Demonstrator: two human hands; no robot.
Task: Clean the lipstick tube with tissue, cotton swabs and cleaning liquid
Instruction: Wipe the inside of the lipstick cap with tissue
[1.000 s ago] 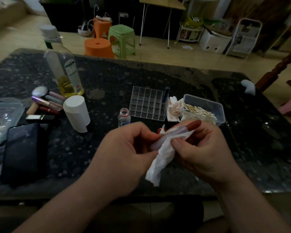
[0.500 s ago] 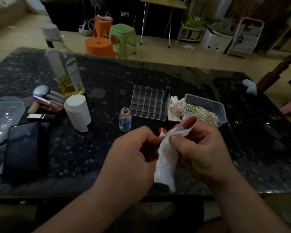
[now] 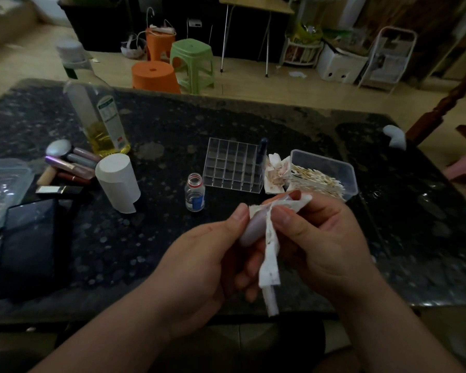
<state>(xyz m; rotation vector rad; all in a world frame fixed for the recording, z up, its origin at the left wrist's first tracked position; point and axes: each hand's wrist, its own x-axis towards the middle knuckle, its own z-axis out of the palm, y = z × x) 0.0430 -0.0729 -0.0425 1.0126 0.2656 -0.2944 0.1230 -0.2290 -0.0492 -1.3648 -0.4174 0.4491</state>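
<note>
A pale lilac lipstick tube [image 3: 250, 229] is held over the near part of the dark stone table [image 3: 172, 130]. My left hand [image 3: 199, 267] grips its lower end. My right hand [image 3: 320, 238] pinches a white tissue [image 3: 270, 262] wrapped round the tube's upper part; the tissue's tail hangs down between my hands. A small open bottle of clear liquid [image 3: 195, 193] stands just beyond my left hand. Cotton swabs lie in a clear plastic box [image 3: 331, 168] behind my right hand. The tube's tip is hidden by tissue and fingers.
A clear grid organiser [image 3: 233, 164] with a dark tube in it stands mid-table, used tissues [image 3: 276, 173] beside it. At the left are a tissue roll [image 3: 117, 181], a tall bottle of yellow liquid [image 3: 100, 114], several lipsticks [image 3: 70, 165], a dark case [image 3: 27, 243] and a plastic bag [image 3: 0, 189].
My hands have shifted slightly and turned the tube. More of its pale body shows at my left fingers now, and the tissue hangs twisted into a narrower strip.
</note>
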